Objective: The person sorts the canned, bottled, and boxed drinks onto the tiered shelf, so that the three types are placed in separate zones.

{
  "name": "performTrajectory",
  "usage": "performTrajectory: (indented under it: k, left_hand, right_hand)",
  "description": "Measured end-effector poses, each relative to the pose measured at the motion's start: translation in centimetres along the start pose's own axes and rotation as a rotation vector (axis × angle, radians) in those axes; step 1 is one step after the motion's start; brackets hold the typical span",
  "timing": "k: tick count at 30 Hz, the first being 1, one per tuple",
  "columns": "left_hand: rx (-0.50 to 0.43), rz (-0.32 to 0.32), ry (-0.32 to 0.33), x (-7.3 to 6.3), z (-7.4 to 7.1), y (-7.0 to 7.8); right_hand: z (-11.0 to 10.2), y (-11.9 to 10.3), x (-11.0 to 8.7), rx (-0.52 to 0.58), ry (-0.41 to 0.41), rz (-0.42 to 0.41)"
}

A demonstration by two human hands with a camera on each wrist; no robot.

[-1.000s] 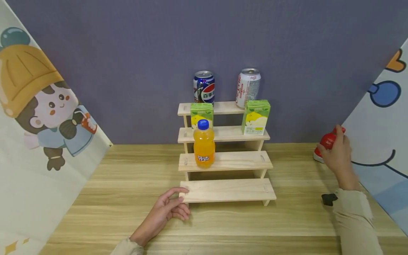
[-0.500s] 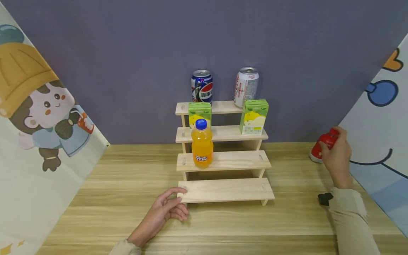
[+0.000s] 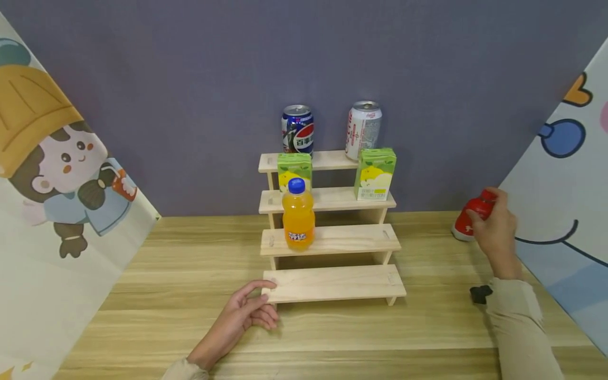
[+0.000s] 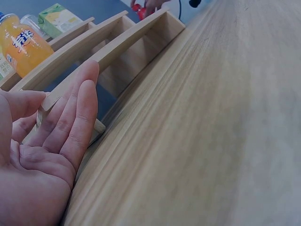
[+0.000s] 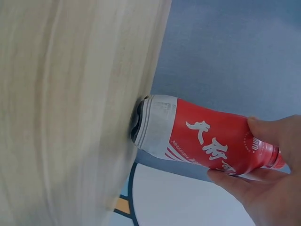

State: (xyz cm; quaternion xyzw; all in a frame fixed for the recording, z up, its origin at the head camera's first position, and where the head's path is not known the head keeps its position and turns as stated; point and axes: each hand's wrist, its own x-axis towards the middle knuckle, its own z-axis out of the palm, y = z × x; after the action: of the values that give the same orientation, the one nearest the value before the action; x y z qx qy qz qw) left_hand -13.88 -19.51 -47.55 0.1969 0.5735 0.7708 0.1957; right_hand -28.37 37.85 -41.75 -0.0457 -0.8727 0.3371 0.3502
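Note:
My right hand (image 3: 497,232) grips a red plastic bottle (image 3: 472,215) by its upper part, at the right near the back wall. In the right wrist view the bottle (image 5: 207,136) has a red label with white characters and a pale lower band; its base is right at the tabletop. My left hand (image 3: 244,311) holds the left end of the lowest step of a wooden tiered stand (image 3: 332,285), thumb at the front edge and index finger on top. An orange soda bottle (image 3: 298,221) with a blue cap stands on the second step up, at the left.
Two green juice boxes (image 3: 374,174) stand on the third step, the left one partly hidden by the orange bottle. On the top step are a blue Pepsi can (image 3: 297,132) and a white can (image 3: 363,131). A small black object (image 3: 481,294) shows beside the right cuff.
The red bottle and my right hand have moved slightly left, and the bottle is a little more upright. The whole view has shifted slightly. My left hand keeps its hold on the step.

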Motion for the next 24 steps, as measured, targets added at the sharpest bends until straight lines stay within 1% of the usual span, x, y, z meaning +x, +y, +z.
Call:
performTrajectory:
  k: [4, 7, 14, 18, 24]
  left_hand:
    - [-0.004, 0.001, 0.001, 0.1, -0.1, 0.1]
    - [-0.01, 0.002, -0.001, 0.1, -0.2, 0.1]
    - [-0.007, 0.001, -0.001, 0.0, -0.1, 0.1]
    - [-0.004, 0.001, 0.004, 0.0, -0.2, 0.3]
    - [-0.015, -0.028, 0.001, -0.1, -0.1, 0.0]
  right_hand:
    - [0.0, -1.2, -0.1, 0.005, -0.001, -0.031]
    - [-0.1, -2.2, -0.4, 0.003, -0.022, -0.065]
    - [-0.3, -4.3, -1.4, -0.021, -0.049, -0.2]
    - [-0.4, -5.7, -1.7, 0.015, -0.073, -0.255]
    - [-1.1, -7.8, -2.4, 0.082, -0.108, -0.306]
